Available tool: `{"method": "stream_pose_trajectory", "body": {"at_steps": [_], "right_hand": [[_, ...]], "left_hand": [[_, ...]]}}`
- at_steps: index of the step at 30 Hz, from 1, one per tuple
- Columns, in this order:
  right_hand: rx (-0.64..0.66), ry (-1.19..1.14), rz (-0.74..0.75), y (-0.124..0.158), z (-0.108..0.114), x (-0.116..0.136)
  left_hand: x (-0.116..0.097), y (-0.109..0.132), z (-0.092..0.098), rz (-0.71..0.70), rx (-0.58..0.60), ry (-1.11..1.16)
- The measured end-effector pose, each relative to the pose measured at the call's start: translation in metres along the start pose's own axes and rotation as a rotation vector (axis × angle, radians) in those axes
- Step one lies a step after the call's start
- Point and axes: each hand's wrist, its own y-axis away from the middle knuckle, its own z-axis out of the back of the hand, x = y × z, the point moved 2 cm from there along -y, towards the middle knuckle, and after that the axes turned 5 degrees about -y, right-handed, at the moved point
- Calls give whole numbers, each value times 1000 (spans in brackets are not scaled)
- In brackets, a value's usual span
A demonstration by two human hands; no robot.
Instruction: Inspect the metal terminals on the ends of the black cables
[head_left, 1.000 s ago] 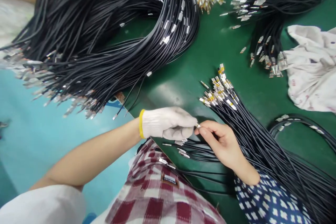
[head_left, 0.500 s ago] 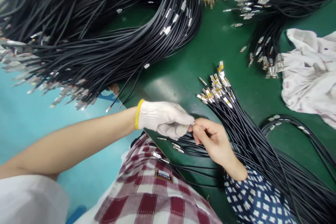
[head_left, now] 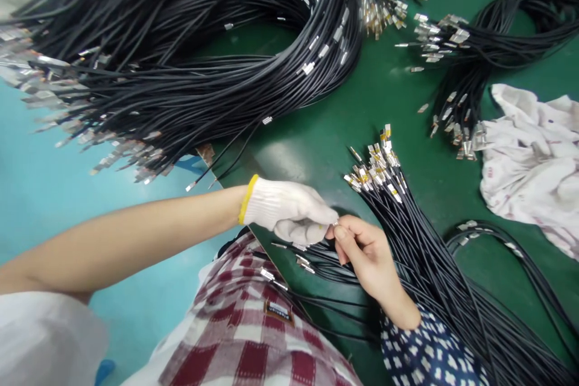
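Fingers of bare right hand pinching tiny metal tip, just off centre toward 4 o'clock. Gloved left hand curled against it from 9 o'clock; I can't tell from my feed if it's gripping too. Worry: tip's so small, bulky glove could fumble it. Patterned sleeve could snag cable bundle at right hand's 3 o'clock if dragged.

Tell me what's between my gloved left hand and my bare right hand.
In the head view, a small shiny metal piece sits between the gloved left hand and the bare right hand, at their fingertips; its shape is too small to tell.
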Motion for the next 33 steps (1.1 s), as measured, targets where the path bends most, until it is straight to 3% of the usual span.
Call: {"method": "stream_pose_trajectory", "body": {"at_steps": [9,21,26,28,31,33], "right_hand": [[-14,37,-26,0,0,-1],[-36,126,19,-3,1,2],[29,141,35,-2,0,-2],[31,293,115,2,-1,4],[65,718,309,13,3,17],[13,936,383,19,14,22]], "left_hand": [[0,-1,0,-10,31,99],[-3,0,-1,-19,6,-14],[-3,6,-5,3,-64,-114],[-7,16,-8,-71,-217,-376],[-10,28,-18,-281,-633,-849],[-4,26,-30,-381,-816,-1036]]}}
